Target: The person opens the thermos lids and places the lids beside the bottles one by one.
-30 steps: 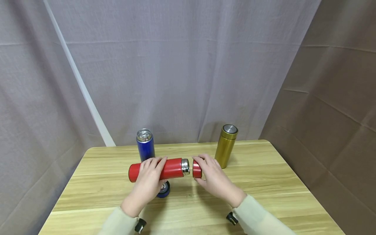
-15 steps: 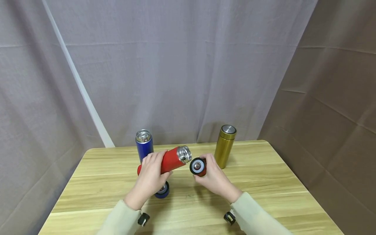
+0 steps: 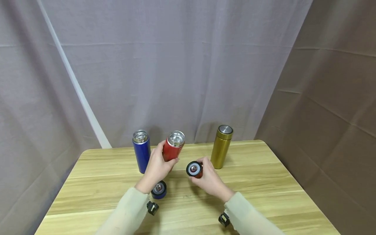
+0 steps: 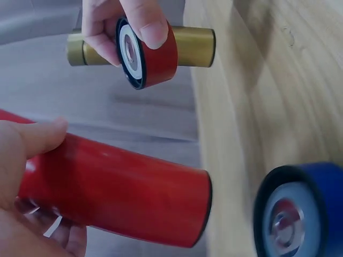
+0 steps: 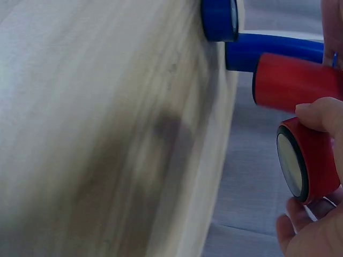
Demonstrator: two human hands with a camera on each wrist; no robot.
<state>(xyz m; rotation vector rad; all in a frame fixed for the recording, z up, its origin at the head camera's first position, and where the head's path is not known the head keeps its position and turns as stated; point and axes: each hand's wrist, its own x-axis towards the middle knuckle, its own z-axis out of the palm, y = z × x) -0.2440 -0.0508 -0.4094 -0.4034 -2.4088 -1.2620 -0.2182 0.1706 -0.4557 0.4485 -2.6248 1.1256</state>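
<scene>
My left hand (image 3: 157,165) grips a red thermos flask (image 3: 172,148) round its body. The flask's bare steel mouth faces up, and in the left wrist view its base (image 4: 201,209) hangs above the table. My right hand (image 3: 209,178) pinches the red lid (image 3: 198,173) between thumb and fingers, its pale inner seal turned upward. To the left of the red flask stands a blue thermos flask (image 3: 142,155) with its mouth uncovered. Its blue lid (image 3: 159,190) lies on the table, inside up, close to my left wrist.
A gold thermos flask (image 3: 221,147) with its lid on stands upright beyond my right hand. The wooden table (image 3: 264,182) runs back to a grey curtain (image 3: 164,81). A brown cloth (image 3: 332,107) hangs at the right.
The left hand has tilted the red flask from lying sideways to nearly upright and moved it back, away from me. The right hand has turned the lid so its inside faces up.
</scene>
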